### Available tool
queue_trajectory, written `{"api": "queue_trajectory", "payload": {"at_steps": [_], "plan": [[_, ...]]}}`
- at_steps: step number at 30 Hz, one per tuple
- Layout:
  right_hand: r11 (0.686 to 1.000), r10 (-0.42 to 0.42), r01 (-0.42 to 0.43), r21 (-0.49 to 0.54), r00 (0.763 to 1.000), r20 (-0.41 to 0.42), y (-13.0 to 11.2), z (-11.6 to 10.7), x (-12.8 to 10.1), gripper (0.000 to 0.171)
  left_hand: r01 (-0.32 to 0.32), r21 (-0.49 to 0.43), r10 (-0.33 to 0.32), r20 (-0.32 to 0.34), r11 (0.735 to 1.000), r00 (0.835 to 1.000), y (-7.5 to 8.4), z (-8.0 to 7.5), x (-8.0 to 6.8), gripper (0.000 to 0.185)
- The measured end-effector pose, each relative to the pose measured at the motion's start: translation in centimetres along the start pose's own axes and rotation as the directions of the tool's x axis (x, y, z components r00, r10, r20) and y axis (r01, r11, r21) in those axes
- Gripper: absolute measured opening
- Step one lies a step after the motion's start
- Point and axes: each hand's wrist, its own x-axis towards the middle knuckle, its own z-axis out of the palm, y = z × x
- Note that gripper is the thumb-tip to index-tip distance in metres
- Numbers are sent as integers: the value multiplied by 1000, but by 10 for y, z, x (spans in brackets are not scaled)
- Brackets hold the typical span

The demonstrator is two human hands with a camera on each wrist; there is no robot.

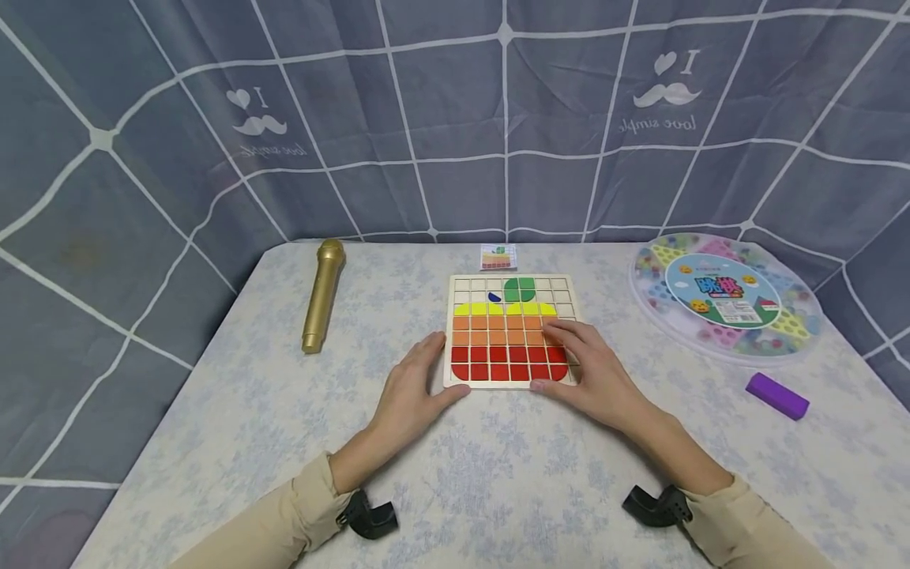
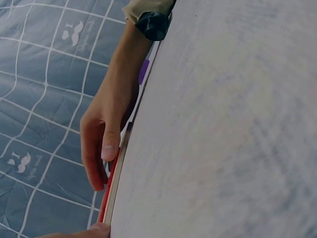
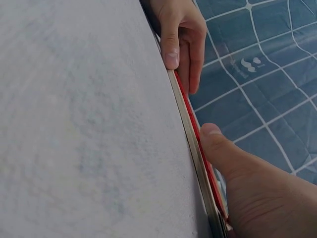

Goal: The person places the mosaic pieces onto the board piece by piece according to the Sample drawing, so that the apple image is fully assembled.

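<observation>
A square wooden puzzle board (image 1: 509, 387) lies on the table, its grid filled with red, orange and yellow rows, a green shape and a small blue piece. My left hand (image 1: 407, 389) is at its near left corner, thumb on the front edge and fingers extended along the left side. Over the right part of the board is my right hand (image 1: 599, 381), relaxed fingers above the orange and red pieces, thumb at the front edge. In the right wrist view the left thumb (image 3: 171, 58) touches the board's corner. Neither hand has its fingers curled round anything.
A small picture card (image 1: 498, 257) lies behind the board. To the left is a gold microphone (image 1: 323, 296). On the right are a round clear game box (image 1: 725, 296) and a purple block (image 1: 777, 396). A grey checked curtain (image 1: 455, 118) hangs behind the table.
</observation>
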Motion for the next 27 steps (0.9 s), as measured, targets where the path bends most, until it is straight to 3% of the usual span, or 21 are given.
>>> {"api": "queue_trajectory", "payload": {"at_steps": [7, 11, 20, 27], "plan": [[1000, 23, -23, -18, 999, 33, 0, -2, 2, 89, -19, 9, 19, -6, 1000, 1000, -1, 1, 1, 88], [997, 71, -70, -11, 993, 91, -1, -6, 6, 92, -20, 14, 20, -3, 1000, 1000, -2, 2, 2, 88], [989, 145, -143, -23, 968, 206, 4, -12, 48, 94, -20, 32, 20, 9, 999, 1000, -3, 0, 0, 88], [989, 146, -145, -22, 959, 244, 7, -5, 62, 88, -10, 37, 10, 11, 999, 1000, 0, 1, -1, 88]]}}
